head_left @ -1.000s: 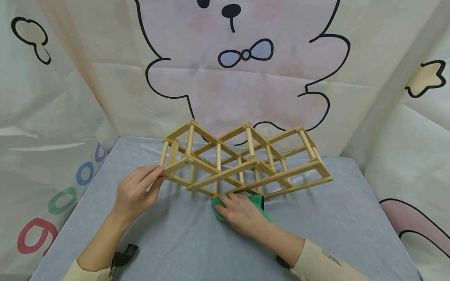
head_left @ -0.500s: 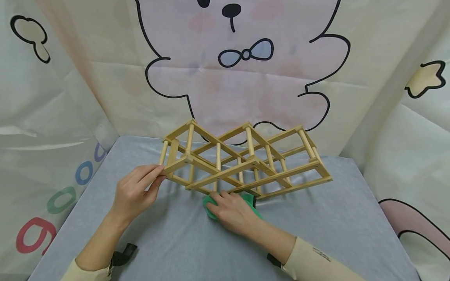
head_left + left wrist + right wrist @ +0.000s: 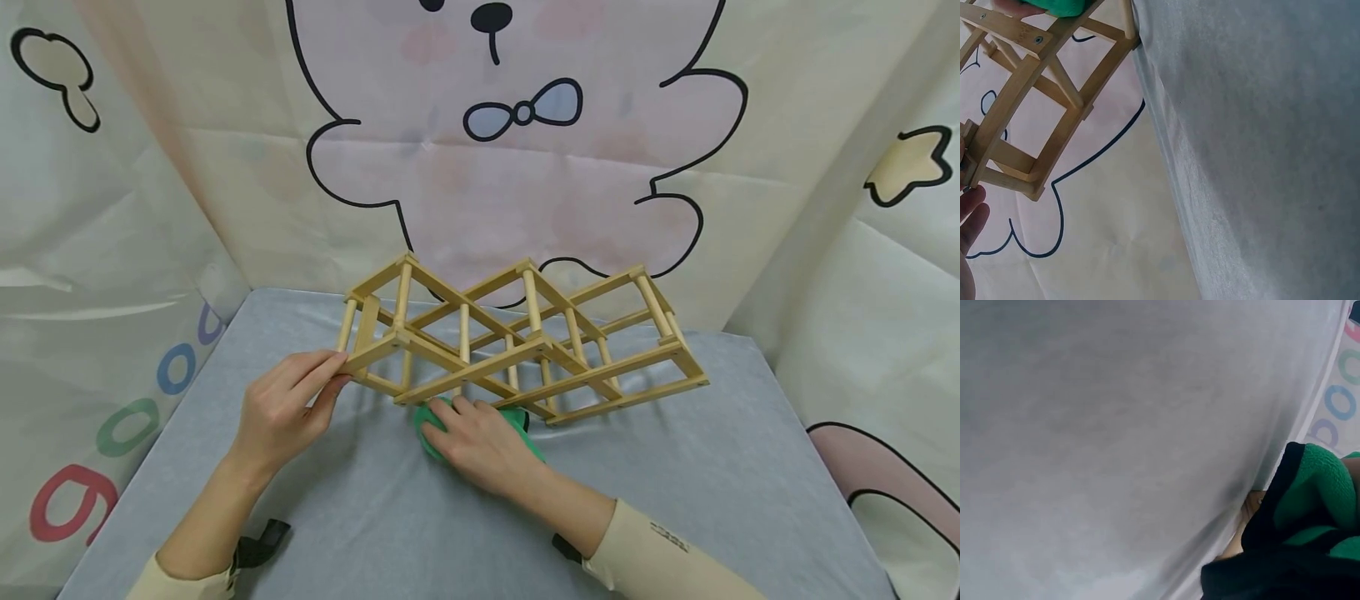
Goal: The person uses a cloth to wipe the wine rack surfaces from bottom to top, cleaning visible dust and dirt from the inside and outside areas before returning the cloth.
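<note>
A light wooden folding rack (image 3: 465,367) of crossed slats and dowels stands stretched out on the table. At its left end my left hand (image 3: 288,408) pinches the corner of a slat between thumb and fingers. My right hand (image 3: 483,446) holds a green cloth (image 3: 427,429) with a black edge against the rack's lower front slat. In the left wrist view the rack (image 3: 1019,94) runs to the upper left, with left fingertips (image 3: 974,215) at its end. Folds of the cloth (image 3: 1319,487) fill the lower right of the right wrist view; the right fingers are mostly hidden there.
A grey-blue cloth covers the table (image 3: 375,517) under the rack. Behind it hangs a printed backdrop (image 3: 495,183) with a cartoon animal, and more printed sheets (image 3: 112,275) close off both sides.
My right hand has slid left along the lower front slat with the green cloth. The left hand keeps its grip, and the rack stays nearly still.
</note>
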### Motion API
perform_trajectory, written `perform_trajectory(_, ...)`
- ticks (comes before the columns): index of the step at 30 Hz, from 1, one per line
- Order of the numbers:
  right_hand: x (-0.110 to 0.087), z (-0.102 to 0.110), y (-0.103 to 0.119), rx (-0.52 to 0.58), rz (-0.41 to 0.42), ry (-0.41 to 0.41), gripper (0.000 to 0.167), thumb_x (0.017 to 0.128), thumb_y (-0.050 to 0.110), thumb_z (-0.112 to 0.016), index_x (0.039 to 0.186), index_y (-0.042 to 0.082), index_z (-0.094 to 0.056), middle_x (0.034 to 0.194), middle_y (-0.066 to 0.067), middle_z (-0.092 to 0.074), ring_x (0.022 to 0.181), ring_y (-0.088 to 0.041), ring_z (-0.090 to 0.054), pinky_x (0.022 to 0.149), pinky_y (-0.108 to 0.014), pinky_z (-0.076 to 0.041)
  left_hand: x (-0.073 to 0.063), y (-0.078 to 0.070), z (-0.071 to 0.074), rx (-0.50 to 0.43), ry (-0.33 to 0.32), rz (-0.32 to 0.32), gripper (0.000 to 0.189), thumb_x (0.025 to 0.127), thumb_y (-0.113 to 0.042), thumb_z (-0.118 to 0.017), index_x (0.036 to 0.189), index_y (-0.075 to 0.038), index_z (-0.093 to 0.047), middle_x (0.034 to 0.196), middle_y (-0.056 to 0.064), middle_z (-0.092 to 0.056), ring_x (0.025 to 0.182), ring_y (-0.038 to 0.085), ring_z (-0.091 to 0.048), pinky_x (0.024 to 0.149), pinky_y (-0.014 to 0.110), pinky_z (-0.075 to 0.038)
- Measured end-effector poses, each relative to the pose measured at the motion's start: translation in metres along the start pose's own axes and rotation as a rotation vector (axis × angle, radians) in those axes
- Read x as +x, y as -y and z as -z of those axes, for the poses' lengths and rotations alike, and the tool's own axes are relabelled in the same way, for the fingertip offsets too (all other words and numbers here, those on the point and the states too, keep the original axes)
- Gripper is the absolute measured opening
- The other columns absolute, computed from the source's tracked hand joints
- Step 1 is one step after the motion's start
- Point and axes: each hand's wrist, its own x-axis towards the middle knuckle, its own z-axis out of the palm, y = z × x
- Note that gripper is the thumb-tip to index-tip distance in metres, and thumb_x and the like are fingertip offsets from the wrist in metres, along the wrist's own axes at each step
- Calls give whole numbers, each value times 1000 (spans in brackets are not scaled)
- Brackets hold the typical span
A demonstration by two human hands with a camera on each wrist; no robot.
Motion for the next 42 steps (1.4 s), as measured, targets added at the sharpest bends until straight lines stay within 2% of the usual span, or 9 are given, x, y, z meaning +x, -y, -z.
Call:
perform_trajectory(9,8,6,1,-16,27,-125,19,107,13,-57,112,18,-74,115,-5,-65,75,-17,-54,48,-22,-37,-1,2,0,9,4,-12,32,106,-21,-65,104,7,-79,93,17,-75,71,32,-71,58,44,-59)
perform_trajectory(16,12,13,4,-15,49,-182,22,108,12,-55,114,19,-75,117,-6,-66,78,-18,-59,48,-23,-36,-1,2,0,7,11,-11,31,106,-21,-66,105,7,-79,94,17,-75,72,32,-71,59,44,-60)
perform_trajectory(20,14,13,5,-31,55,-228,26,110,12,-50,114,19,-75,118,-6,-67,75,-17,-57,49,-22,-35,0,2,0,8,9,-10,31,106,-21,-66,105,7,-79,93,17,-75,72,32,-71,58,44,-60)
perform_trajectory(26,14,17,2,-49,28,-285,36,111,9,-44,115,19,-78,118,-7,-69,69,-18,-55,49,-22,-38,-1,1,3,9,19,-7,33,107,-23,-65,104,7,-79,93,17,-75,71,32,-71,58,44,-60)
perform_trajectory(31,6,27,-4,-24,-22,-284,37,112,8,-43,116,17,-78,118,-9,-68,75,-21,-60,52,-25,-48,0,1,4,2,41,-5,32,107,-22,-64,107,6,-79,93,16,-75,72,32,-71,58,45,-60)
perform_trajectory(33,1,32,-8,-15,-48,-294,33,110,7,-46,117,16,-78,118,-10,-69,78,-23,-63,56,-28,-54,0,1,5,1,56,-3,32,108,-22,-63,108,5,-79,94,16,-76,72,32,-71,58,44,-60)
perform_trajectory(36,-7,39,-14,-5,-86,-321,23,101,6,-62,117,15,-77,118,-12,-69,82,-26,-67,61,-32,-60,0,1,6,3,77,1,32,108,-23,-62,110,4,-79,95,15,-76,74,32,-71,59,44,-61)
perform_trajectory(39,-15,43,-20,-11,-121,-364,30,86,8,-79,115,15,-78,116,-12,-71,83,-28,-69,63,-34,-63,0,1,6,2,86,6,32,108,-23,-62,111,4,-79,96,15,-76,74,32,-72,60,43,-61)
perform_trajectory(42,-21,47,-24,-10,-147,-400,39,75,10,-87,113,14,-79,115,-13,-72,83,-29,-71,63,-36,-64,0,1,7,6,96,12,32,108,-23,-62,112,4,-79,97,15,-76,75,32,-72,61,43,-61)
